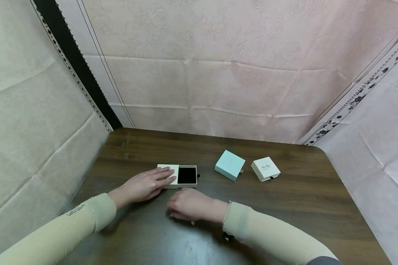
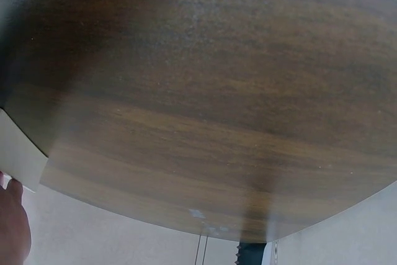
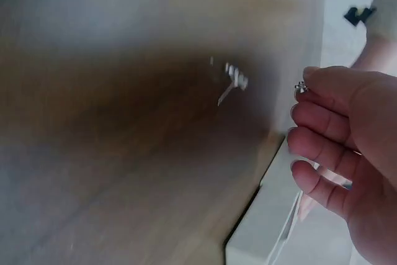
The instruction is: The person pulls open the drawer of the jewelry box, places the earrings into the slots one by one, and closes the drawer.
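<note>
A white drawer-style box lies in the middle of the table, its drawer pulled part way out to the right and showing a black lining. My left hand rests on the sleeve of this box with its fingers stretched out. Just in front of the drawer is my right hand. Between its thumb and index finger it pinches a small silver earring-like piece, too small to name surely; the other fingers are loosely curled. A blurred silver charm dangles near the right wrist camera.
Farther right lie a light blue box and a white box with dark lettering, each with a small pull tab. The wooden table is bordered by cloth hangings at the back and both sides.
</note>
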Available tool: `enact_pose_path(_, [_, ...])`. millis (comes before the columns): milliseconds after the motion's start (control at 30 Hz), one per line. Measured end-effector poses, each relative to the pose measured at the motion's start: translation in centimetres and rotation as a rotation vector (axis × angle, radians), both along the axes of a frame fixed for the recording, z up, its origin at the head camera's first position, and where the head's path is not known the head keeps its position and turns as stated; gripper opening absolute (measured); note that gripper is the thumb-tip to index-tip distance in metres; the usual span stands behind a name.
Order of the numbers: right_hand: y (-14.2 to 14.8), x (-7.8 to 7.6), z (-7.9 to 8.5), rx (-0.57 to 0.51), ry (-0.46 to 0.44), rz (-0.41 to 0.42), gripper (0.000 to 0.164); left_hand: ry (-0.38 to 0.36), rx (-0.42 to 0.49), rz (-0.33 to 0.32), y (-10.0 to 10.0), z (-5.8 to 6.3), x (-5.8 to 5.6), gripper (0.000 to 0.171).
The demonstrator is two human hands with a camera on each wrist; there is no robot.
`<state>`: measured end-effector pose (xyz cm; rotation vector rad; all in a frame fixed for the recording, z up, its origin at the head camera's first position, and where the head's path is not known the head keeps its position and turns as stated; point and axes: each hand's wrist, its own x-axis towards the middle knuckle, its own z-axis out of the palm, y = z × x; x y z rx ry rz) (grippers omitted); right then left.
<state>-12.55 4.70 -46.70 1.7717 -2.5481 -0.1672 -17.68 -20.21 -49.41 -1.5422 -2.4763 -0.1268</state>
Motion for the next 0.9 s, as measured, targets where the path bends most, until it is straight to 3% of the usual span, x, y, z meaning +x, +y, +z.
enact_pose_path(133, [0.8,-1.1,0.0,-0.041,-0.050,-0.045,0.013,-0.005,-0.007,0.009,0.0,-0.1,0.1,0.061])
enact_pose_path(333, [1.3,-2.0,-0.5,-0.023,-0.034,-0.084,0.015,-0.015,-0.014,0.023,0.1,-0.1,0.2,0.060])
enact_pose_path(733, [1.7,-2.2,-1.2,0.019,-0.033,-0.133,0.017,-0.010,-0.014,0.033,0.1,-0.1,0.1,0.063])
enact_pose_path(900, [2.1,-2.3,-1.1,-0.009,-0.089,-0.152,0.019,-0.023,-0.033,0.043,0.2,0.0,0.0,0.064])
